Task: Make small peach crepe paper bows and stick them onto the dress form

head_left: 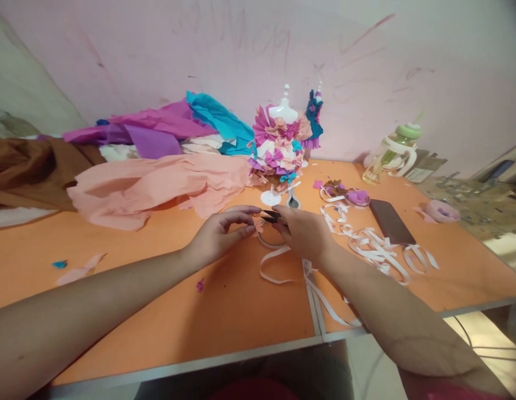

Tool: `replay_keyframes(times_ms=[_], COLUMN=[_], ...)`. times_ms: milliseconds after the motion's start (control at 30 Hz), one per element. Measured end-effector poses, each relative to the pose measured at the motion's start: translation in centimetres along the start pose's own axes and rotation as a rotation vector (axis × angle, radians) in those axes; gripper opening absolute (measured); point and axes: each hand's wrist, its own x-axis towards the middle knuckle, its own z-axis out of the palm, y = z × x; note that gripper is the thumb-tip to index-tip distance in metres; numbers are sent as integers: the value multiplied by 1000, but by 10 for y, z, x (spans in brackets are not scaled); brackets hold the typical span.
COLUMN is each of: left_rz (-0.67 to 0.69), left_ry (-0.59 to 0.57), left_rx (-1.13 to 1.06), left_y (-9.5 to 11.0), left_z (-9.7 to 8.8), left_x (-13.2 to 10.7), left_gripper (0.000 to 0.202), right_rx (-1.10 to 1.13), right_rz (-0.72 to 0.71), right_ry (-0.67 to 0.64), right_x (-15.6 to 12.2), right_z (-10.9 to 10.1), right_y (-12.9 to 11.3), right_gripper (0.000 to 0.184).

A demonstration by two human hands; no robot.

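My right hand [310,233] is closed around scissors [271,215], whose dark blades point left; their handles are hidden in my fingers. My left hand [222,233] faces the blades with thumb and fingers drawn together. At its fingertips is a small piece of peach crepe paper [258,224], partly behind the blades. Just beyond my hands stands a small white dress form [284,113] covered in pink, peach, purple and blue paper bows and ruffles. A narrow white ribbon [274,279] curls on the table below my right hand.
Crepe paper sheets, peach [158,186], brown [41,166] and blue [224,119], spread at left. On the right lie a dark phone [391,221], white strips [375,250] and a tape roll [442,211]. A green-lidded bottle [391,153] and second dress form [314,119] stand behind.
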Motion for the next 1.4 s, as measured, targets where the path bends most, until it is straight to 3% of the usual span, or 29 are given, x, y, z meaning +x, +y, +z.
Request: replay_keyframes(times_ms=[167, 333, 633, 733, 900, 1100, 1200, 1400], left_rz=[-30, -81, -200, -189, -118, -88, -139, -127], left_ry=[16, -72, 4, 78, 296, 204, 165, 128], left_rx=[155, 117, 293, 289, 325, 226, 132, 63], left_y=[-4, -1, 0, 2, -1, -1, 2, 5], left_z=[-1, 1, 2, 0, -7, -4, -2, -1], left_x=[3, 2, 4, 5, 7, 5, 2, 1], left_gripper=[24, 27, 29, 29, 27, 26, 29, 34], right_rx=[-38, 19, 58, 56, 142, 562, 760, 800], right_rz=[-25, -148, -129, -107, 4, -23, -48, -60], right_ry=[-31, -45, -53, -46, 30, 17, -19, -83], right_x=[0, -3, -3, -2, -1, -2, -3, -5], right_z=[1, 4, 3, 2, 2, 2, 5, 10], right_y=[-1, -3, -2, 0, 1, -2, -4, -12], right_gripper=[35, 36, 36, 33, 34, 40, 43, 41])
